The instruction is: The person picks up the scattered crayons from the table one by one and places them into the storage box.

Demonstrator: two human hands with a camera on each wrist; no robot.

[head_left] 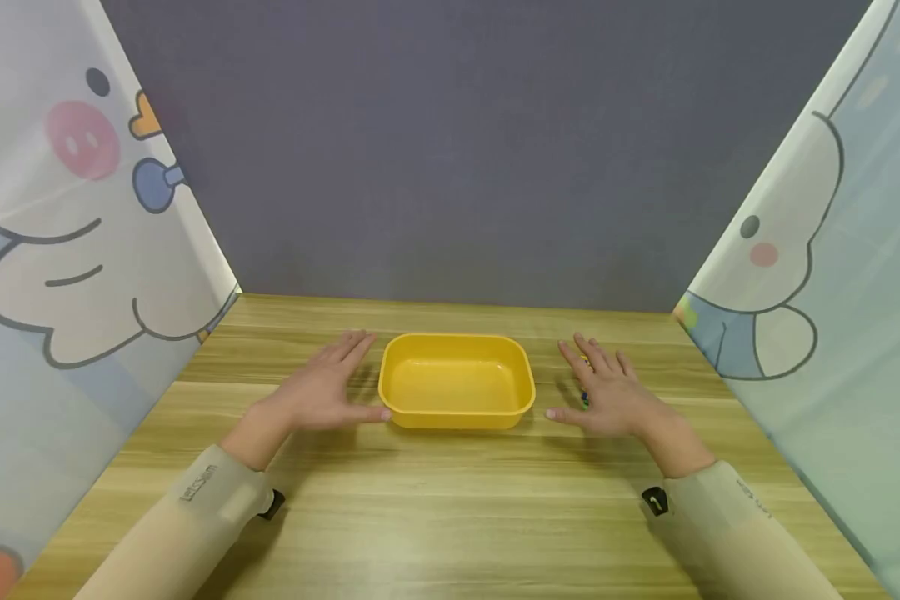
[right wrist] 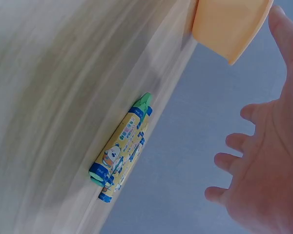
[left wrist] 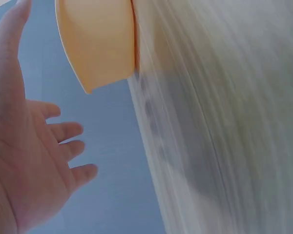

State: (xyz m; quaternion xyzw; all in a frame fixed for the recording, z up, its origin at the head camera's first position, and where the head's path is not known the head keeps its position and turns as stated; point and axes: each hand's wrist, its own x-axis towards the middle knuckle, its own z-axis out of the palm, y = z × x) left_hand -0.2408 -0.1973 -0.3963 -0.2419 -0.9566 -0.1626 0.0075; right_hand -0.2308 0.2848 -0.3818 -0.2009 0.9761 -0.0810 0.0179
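A yellow rectangular tub [head_left: 453, 421] stands on the wooden table between the two hands. My left hand [head_left: 315, 396] is spread at its left side, thumb tip by the near left corner; whether it touches the rim I cannot tell. On the right, my right hand [head_left: 611, 396] hovers with fingers apart, a short way from the tub, holding nothing. Beneath it, mostly hidden in the head view, lie yellow wrapped sticks; the right wrist view shows a front stick [right wrist: 119, 139] with blue bands, a bear print and green ends, and another stick [right wrist: 123, 173] behind it.
A dark grey panel [head_left: 457, 150] rises behind the wooden table [head_left: 450, 517]. Cartoon-printed curtains hang at the left [head_left: 90, 267] and right [head_left: 832, 333] sides. Black straps or clips [head_left: 655, 501] show under the sleeves.
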